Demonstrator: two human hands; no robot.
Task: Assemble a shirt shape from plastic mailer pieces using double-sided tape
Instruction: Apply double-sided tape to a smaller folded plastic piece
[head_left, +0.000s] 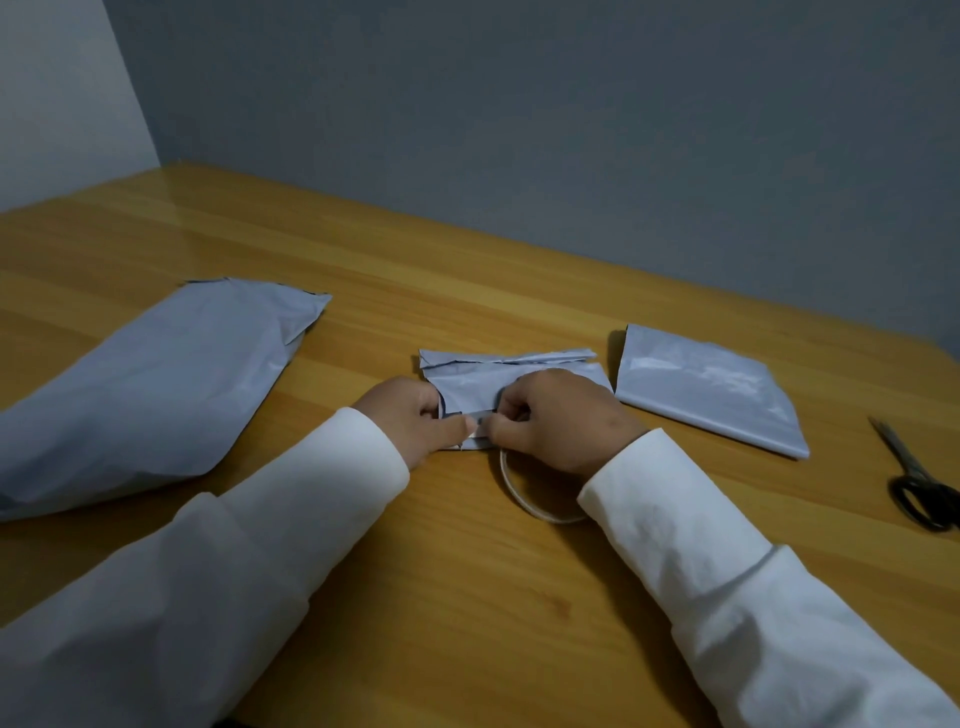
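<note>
Both hands, left (415, 415) and right (556, 415), pinch white tape strip (475, 415) | glossy grey mailer piece (493, 384) | wooden table (467, 291)

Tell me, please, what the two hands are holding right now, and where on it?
Both the left hand and the right hand pinch the small folded mailer piece at its near edge, apparently at a tape strip there.

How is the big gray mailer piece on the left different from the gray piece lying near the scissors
The left mailer piece is much larger and longer than the right piece. The left piece runs out of view; the right piece lies wholly in view, close to the scissors. Both are gray plastic, flat on the table, untouched by either hand.
</note>
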